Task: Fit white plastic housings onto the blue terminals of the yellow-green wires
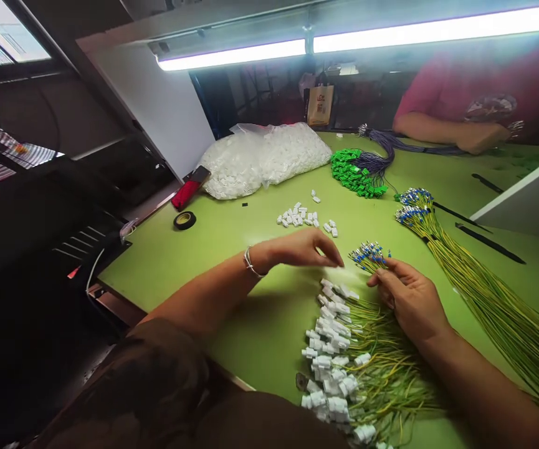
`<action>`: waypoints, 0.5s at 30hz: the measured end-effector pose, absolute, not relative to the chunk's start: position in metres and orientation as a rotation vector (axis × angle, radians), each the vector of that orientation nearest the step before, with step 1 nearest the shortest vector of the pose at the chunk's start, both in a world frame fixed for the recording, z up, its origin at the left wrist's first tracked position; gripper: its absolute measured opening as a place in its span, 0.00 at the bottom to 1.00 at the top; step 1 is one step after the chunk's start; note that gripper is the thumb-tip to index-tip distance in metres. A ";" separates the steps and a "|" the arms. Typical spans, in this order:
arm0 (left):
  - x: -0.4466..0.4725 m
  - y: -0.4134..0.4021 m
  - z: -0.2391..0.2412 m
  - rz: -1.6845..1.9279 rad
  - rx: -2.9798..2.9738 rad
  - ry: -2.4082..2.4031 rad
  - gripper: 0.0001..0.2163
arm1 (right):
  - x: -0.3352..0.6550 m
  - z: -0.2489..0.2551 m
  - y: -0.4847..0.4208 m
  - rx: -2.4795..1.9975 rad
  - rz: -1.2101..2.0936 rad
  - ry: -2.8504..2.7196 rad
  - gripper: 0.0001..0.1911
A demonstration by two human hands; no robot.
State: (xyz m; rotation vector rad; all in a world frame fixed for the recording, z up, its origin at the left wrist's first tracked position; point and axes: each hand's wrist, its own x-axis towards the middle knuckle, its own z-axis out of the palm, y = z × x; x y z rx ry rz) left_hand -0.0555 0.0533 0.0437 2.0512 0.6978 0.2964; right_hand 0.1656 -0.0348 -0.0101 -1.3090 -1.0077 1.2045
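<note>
My right hand (414, 299) grips a small bunch of yellow-green wires, whose crimped ends with blue sleeves (369, 254) fan out past the fingertips. Facing it from the left, my left hand (309, 248) is closed in a pinch on a white plastic connector (344, 270), blurred by motion, close to those ends. Below both hands lies a pile of yellow-green wires (391, 355) fitted with white connectors (329, 337). Several loose white connectors (297, 216) are scattered on the green table (232, 249) beyond my left hand.
A thicker wire bundle (479, 274) lies at right beside black tweezers (491, 244). Behind are green connectors (356, 173) on dark wires and bags of white parts (269, 159). Black tape (184, 220) and a phone (189, 187) lie left. Another person (465, 100) sits opposite.
</note>
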 end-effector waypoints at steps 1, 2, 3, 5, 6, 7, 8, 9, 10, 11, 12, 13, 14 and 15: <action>-0.066 0.067 0.044 0.443 2.204 0.952 0.10 | 0.165 -0.011 -0.035 -1.296 1.202 -0.984 0.16; -0.077 0.080 0.043 0.526 2.359 1.172 0.12 | 0.165 -0.011 -0.035 -1.293 1.204 -0.973 0.17; -0.088 0.091 0.041 0.509 2.504 1.301 0.14 | 0.165 -0.012 -0.035 -1.298 1.207 -0.980 0.16; -0.104 0.109 0.033 0.370 2.664 1.389 0.15 | 0.165 -0.012 -0.035 -1.324 1.189 -1.027 0.13; -0.109 0.115 0.029 0.333 2.692 1.398 0.14 | 0.165 -0.013 -0.035 -1.336 1.164 -1.053 0.11; -0.112 0.119 0.025 0.312 2.698 1.400 0.14 | 0.165 -0.013 -0.035 -1.347 1.132 -1.078 0.10; -0.114 0.121 0.021 0.306 2.689 1.405 0.13 | 0.164 -0.013 -0.035 -1.352 1.101 -1.095 0.09; -0.114 0.122 0.019 0.305 2.674 1.417 0.13 | 0.164 -0.013 -0.034 -1.353 1.074 -1.105 0.08; -0.114 0.122 0.017 0.301 2.657 1.418 0.12 | 0.164 -0.013 -0.034 -1.354 1.054 -1.116 0.08; -0.114 0.122 0.017 0.304 2.629 1.417 0.12 | 0.163 -0.014 -0.034 -1.354 1.037 -1.130 0.07; -0.113 0.121 0.017 0.309 2.584 1.408 0.11 | 0.163 -0.013 -0.034 -1.356 1.022 -1.146 0.07; -0.113 0.121 0.018 0.323 2.519 1.397 0.10 | 0.163 -0.013 -0.034 -1.357 1.010 -1.163 0.07; -0.114 0.121 0.020 0.352 2.438 1.382 0.10 | 0.162 -0.012 -0.034 -1.357 1.000 -1.179 0.07; -0.114 0.121 0.022 0.398 2.344 1.361 0.10 | 0.162 -0.011 -0.034 -1.356 0.995 -1.195 0.07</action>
